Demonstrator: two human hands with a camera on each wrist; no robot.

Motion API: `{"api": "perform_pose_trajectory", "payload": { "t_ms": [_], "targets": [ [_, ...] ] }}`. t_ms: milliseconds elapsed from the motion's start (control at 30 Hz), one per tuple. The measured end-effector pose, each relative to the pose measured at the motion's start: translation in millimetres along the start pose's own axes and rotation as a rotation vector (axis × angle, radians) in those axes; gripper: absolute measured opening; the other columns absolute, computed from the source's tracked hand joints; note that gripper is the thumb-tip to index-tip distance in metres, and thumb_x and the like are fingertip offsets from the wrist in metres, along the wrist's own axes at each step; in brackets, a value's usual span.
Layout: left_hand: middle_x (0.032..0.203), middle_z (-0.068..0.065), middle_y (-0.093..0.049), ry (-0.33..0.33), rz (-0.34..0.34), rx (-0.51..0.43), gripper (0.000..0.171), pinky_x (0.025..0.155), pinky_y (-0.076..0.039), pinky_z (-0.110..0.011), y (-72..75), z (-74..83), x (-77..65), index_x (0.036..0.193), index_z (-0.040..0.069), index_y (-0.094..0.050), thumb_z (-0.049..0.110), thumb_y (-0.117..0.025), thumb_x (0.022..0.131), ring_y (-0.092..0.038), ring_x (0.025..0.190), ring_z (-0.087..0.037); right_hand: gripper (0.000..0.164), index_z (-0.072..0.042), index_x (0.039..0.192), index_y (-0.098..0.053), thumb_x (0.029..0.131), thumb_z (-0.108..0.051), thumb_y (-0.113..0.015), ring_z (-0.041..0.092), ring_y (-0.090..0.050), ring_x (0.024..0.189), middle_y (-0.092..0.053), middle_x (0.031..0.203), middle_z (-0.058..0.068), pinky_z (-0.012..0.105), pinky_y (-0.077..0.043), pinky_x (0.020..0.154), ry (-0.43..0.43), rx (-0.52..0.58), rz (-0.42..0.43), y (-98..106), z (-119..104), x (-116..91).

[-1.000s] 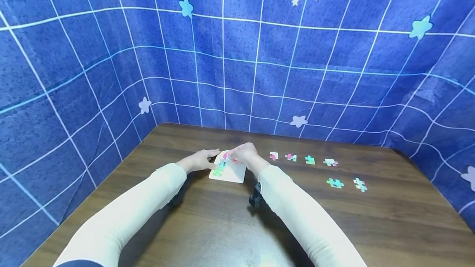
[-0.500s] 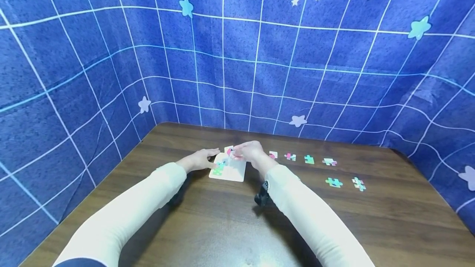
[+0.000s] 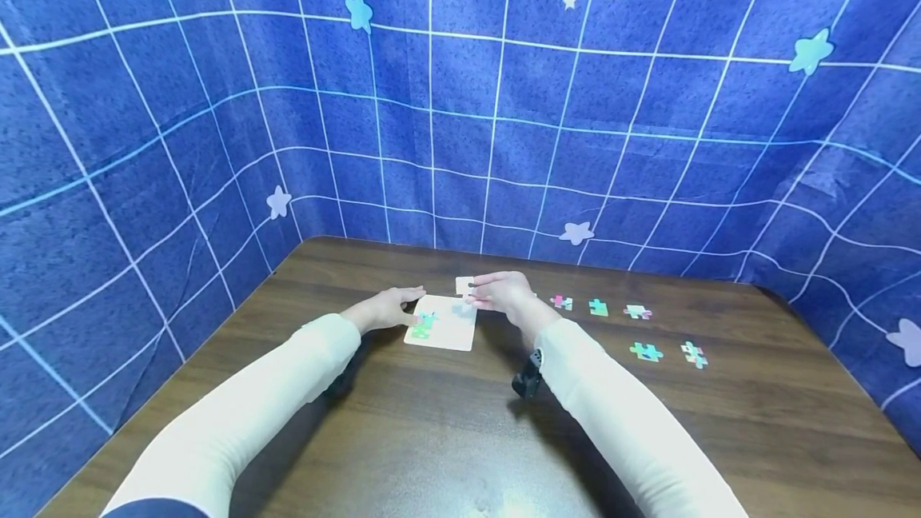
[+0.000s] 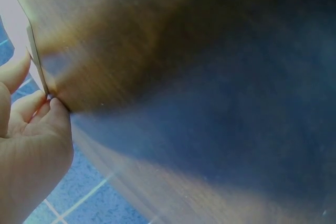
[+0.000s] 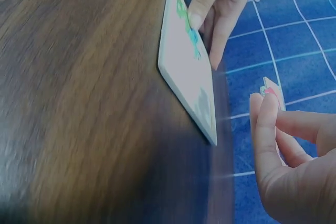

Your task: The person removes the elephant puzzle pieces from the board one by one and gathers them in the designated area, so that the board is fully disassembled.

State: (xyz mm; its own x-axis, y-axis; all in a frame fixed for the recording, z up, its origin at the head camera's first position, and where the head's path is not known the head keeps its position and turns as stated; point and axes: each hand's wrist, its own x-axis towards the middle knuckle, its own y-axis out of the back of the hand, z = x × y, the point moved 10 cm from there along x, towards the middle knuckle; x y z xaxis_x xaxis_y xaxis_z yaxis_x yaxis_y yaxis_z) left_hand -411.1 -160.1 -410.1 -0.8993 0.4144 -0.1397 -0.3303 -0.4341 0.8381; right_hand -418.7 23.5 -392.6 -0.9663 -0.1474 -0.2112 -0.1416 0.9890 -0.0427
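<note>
A white square puzzle board [image 3: 453,336] lies on the table, with a green and blue puzzle part [image 3: 423,324] along its left side. My left hand [image 3: 384,310] grips the board's left edge, thumb on the top face and fingers at the rim. Just above the board's far right corner, my right hand [image 3: 504,294] pinches a puzzle piece [image 3: 465,285] between thumb and fingertips. That piece looks pale in the head view; the right wrist view shows pink and green on it, its lower part hidden by the fingers.
Several loose puzzle pieces lie to the right, among them a pink one [image 3: 561,303], a green one [image 3: 598,307] and a green-blue one [image 3: 646,352]. Another is mostly hidden behind the right hand. A blue gridded curtain [image 3: 468,142] hangs behind the wooden table [image 3: 432,438].
My right hand has lifted the pink-marked piece off the board's upper left and carried it right, to the far right corner, turning its pale side into view. The left hand stays put.
</note>
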Motion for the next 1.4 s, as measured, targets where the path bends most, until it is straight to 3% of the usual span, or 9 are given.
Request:
{"api": "perform_pose_trajectory", "payload": {
  "t_ms": [367, 667, 933, 1100, 1400],
  "targets": [
    [0.157, -0.018, -0.026, -0.024, 0.003, 0.009, 0.070, 0.120, -0.017, -0.050, 1.2, 4.0, 0.8, 0.148, -0.004, -0.031, 0.019, -0.066, 0.092, -0.022, 0.145, -0.039, 0.032, 0.017, 0.119, -0.059, 0.087, 0.014, -0.058, 0.016, -0.071, 0.068, -0.072, 0.090, 0.019, 0.025, -0.060, 0.070, -0.005, 0.025, 0.014, 29, 8, -5],
    [0.159, -0.017, -0.024, 0.000, -0.015, 0.005, 0.070, 0.120, -0.015, -0.053, 2.4, 0.6, -1.0, 0.149, -0.002, -0.029, 0.021, -0.064, 0.093, -0.017, 0.147, -0.039, 0.034, 0.017, 0.120, -0.058, 0.087, 0.013, -0.060, 0.016, -0.072, 0.069, -0.071, 0.101, 0.024, 0.023, -0.059, 0.069, -0.016, 0.058, 0.034, 45, 14, -12],
    [0.158, -0.017, -0.025, -0.011, -0.011, -0.006, 0.070, 0.120, -0.014, -0.052, 2.0, 6.2, 1.1, 0.149, -0.003, -0.030, 0.020, -0.065, 0.093, -0.017, 0.147, -0.039, 0.034, 0.019, 0.118, -0.057, 0.085, 0.012, -0.062, 0.015, -0.072, 0.069, -0.073, 0.081, 0.012, 0.022, -0.059, 0.070, -0.008, 0.067, 0.017, 57, 16, -20],
    [0.158, -0.018, -0.024, -0.018, -0.009, -0.004, 0.070, 0.120, -0.014, -0.052, 1.7, 7.9, 2.1, 0.149, -0.003, -0.029, 0.021, -0.064, 0.093, -0.017, 0.147, -0.039, 0.037, 0.020, 0.122, -0.054, 0.086, 0.011, -0.062, 0.014, -0.072, 0.071, -0.073, 0.083, 0.011, 0.022, -0.059, 0.072, 0.014, 0.050, -0.011, 65, 13, -28],
    [0.158, -0.020, -0.025, -0.010, -0.002, -0.022, 0.068, 0.120, -0.014, -0.053, -1.2, 4.4, -1.8, 0.148, -0.005, -0.030, 0.018, -0.064, 0.094, -0.018, 0.146, -0.040, 0.035, 0.021, 0.121, -0.054, 0.087, 0.013, -0.059, 0.013, -0.070, 0.069, -0.070, 0.077, 0.008, 0.023, -0.059, 0.072, -0.022, 0.038, 0.034, 88, 17, -38]
  ]
}}
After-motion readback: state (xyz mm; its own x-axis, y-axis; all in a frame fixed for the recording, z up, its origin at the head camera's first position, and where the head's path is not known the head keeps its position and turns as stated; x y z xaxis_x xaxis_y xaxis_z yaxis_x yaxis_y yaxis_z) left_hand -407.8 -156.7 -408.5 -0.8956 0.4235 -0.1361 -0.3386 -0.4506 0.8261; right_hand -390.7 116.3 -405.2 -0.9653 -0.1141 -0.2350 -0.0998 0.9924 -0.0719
